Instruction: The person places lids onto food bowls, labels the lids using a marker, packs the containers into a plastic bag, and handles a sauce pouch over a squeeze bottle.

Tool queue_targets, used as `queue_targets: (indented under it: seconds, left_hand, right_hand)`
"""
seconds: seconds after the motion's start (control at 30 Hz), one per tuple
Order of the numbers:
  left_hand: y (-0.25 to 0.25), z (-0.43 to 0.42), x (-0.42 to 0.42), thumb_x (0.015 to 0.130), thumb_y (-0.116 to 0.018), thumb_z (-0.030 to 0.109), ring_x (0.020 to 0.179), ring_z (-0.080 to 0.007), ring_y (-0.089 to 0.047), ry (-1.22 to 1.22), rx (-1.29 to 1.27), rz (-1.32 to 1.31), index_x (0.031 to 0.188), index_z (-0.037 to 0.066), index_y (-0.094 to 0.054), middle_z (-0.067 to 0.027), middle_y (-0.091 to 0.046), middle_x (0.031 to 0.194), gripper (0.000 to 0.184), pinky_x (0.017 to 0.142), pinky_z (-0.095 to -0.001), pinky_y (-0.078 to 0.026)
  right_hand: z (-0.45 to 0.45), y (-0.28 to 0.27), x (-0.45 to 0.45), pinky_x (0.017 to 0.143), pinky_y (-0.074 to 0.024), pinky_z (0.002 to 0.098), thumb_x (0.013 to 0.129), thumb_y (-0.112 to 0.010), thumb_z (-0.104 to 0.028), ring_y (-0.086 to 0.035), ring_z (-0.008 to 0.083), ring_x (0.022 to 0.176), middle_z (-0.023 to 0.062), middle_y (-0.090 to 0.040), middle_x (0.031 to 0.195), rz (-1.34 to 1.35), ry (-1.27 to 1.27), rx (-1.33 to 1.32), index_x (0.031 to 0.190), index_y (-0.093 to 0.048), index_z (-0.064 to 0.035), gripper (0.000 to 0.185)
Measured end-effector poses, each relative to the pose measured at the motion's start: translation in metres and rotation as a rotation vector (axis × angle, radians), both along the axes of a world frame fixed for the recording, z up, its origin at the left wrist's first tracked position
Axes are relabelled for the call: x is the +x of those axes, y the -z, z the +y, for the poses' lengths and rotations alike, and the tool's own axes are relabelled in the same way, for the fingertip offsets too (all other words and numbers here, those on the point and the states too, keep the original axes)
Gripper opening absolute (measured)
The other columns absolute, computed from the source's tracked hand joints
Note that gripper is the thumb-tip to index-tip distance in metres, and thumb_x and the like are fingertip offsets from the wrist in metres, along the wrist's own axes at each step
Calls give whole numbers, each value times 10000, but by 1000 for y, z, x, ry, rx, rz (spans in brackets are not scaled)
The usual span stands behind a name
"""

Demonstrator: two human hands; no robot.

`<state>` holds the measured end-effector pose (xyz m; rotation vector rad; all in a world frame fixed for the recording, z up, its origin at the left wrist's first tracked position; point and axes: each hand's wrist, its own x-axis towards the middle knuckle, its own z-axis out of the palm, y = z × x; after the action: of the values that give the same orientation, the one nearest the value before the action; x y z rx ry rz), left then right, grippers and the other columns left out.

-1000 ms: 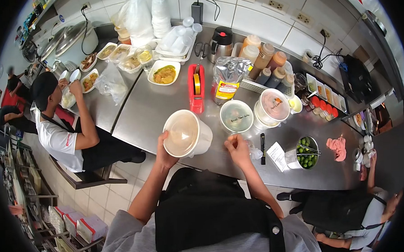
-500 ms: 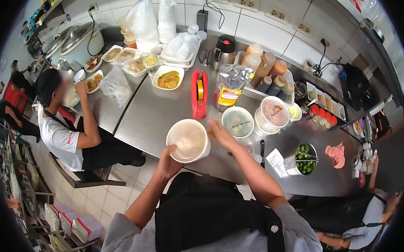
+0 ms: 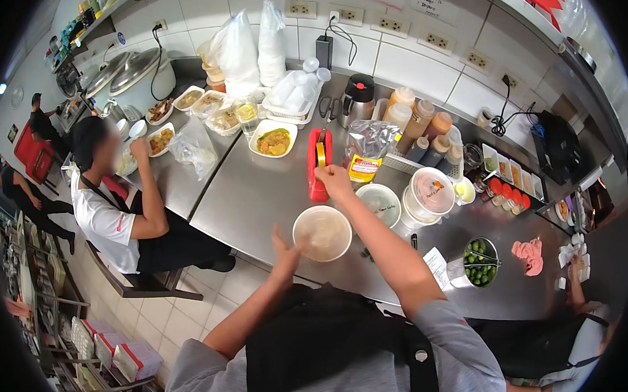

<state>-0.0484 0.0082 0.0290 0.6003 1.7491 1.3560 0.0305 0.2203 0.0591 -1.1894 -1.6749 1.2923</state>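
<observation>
A round lidded plastic tub (image 3: 322,246) stands on the steel counter in front of me. My left hand (image 3: 286,257) is just left of it, slightly blurred, with thumb and fingers apart and nothing held. My right hand (image 3: 336,182) reaches over the counter to the red tape dispenser (image 3: 318,188). Its fingers are pinched at the front of the yellow tape roll (image 3: 320,154); the tape end itself is hidden by them. Right of the dispenser are a lidded tub with handwriting (image 3: 379,203) and a silver pouch with a yellow label (image 3: 364,167).
Stacked tubs (image 3: 431,191), sauce bottles (image 3: 418,119) and a steel pot of green fruits (image 3: 479,260) stand to the right. A bowl of food (image 3: 273,139) lies behind. One person (image 3: 123,204) sits at left; another person's arm (image 3: 576,282) is at right.
My left hand has let go of the tub, which now rests on the counter. My right hand has moved from beside the tub to the tape dispenser and closed there.
</observation>
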Motion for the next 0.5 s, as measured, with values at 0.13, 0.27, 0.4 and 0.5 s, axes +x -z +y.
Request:
queue_targets:
  seconds: [0.13,0.27,0.4,0.5]
  left_hand:
    - [-8,45,-64,914,-616,420,1270,-223,-446,42,260,34,1341,27,-505,-134,-514,1355,591,1071,-401,-329]
    - [-24,102,-92,934,-499,541,1181,-227,-532,386,76,-3,1239,59,-624,-112,-613,1255,585,1033,-391,-374]
    - [-26,159,-86,904,-488,625,1116,-247,-576,608,-252,-3,1179,57,-663,-113,-660,1168,654,995,-412,-413]
    - [-31,174,-76,882,-483,674,1084,-253,-592,684,-365,197,1127,61,-689,-115,-680,1116,692,976,-433,-428]
  right_hand:
    - [-127,-89,66,623,-406,281,863,-699,-224,-494,81,691,2,-542,711,-43,-399,26,745,-620,-36,236]
    - [-219,-119,117,674,-403,279,854,-685,-87,-479,137,773,38,-464,845,199,-990,-109,868,-579,-17,128]
    - [-234,-126,128,698,-397,266,850,-662,-30,-469,137,811,42,-455,895,171,-968,-220,859,-545,8,123]
    - [-235,-138,128,703,-390,254,835,-657,-6,-459,130,806,35,-436,876,181,-985,-246,858,-548,13,114]
